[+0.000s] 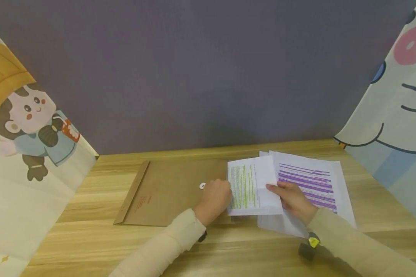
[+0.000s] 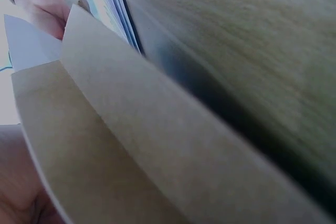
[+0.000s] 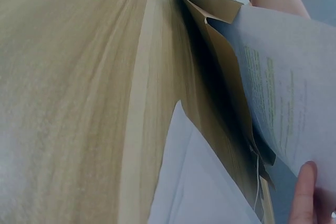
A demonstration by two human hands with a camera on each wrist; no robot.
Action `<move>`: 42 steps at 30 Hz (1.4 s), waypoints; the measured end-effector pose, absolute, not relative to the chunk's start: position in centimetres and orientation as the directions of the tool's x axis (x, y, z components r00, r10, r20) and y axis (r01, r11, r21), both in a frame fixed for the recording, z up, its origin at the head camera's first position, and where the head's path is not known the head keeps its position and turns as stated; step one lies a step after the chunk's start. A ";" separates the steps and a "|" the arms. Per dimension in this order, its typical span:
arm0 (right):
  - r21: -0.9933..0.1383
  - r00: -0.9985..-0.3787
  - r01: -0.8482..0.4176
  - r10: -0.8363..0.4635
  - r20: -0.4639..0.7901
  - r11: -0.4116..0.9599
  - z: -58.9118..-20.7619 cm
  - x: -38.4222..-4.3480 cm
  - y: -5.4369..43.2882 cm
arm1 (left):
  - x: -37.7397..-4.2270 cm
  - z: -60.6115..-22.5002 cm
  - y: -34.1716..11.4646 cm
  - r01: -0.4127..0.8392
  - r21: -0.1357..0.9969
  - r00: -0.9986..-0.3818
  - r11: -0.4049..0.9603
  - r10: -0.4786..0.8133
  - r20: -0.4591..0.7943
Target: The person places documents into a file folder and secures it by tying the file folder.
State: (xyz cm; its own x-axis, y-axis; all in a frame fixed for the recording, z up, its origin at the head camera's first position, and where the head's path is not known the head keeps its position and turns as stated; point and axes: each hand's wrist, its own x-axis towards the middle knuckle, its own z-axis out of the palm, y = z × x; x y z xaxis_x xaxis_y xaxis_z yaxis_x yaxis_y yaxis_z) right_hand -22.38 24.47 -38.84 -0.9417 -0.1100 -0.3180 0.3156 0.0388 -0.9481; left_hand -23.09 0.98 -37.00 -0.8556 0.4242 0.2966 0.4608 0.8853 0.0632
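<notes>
A brown kraft file envelope [image 1: 173, 192] lies flat, its mouth facing right. My left hand [image 1: 213, 200], fingers curled, grips the envelope's upper layer at the mouth. The left wrist view shows the mouth's two brown layers [image 2: 131, 108] spread apart. My right hand [image 1: 294, 198] pinches a white sheet [image 1: 253, 188] with yellow-green highlighted lines, thumb on top. The sheet's left end enters the mouth, and that part is hidden; in the right wrist view the sheet [image 3: 294, 87] slants between the brown layers.
Under my right hand, loose white papers [image 1: 343, 192] lie stacked, the top one marked with purple lines. The wooden table [image 1: 79, 231] ends at a dark grey panel [image 1: 215, 77] behind. Cartoon-printed sheets [image 1: 7, 184] hang at both sides. A white button disc [image 1: 202, 186] sits on the envelope.
</notes>
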 end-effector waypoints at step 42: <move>-0.973 -0.972 0.228 -0.051 -0.229 0.020 -39.2 -22.8 22.7 | -23.0 -37.0 1.3 0.431 -0.038 -0.850 0.902 0.420 0.317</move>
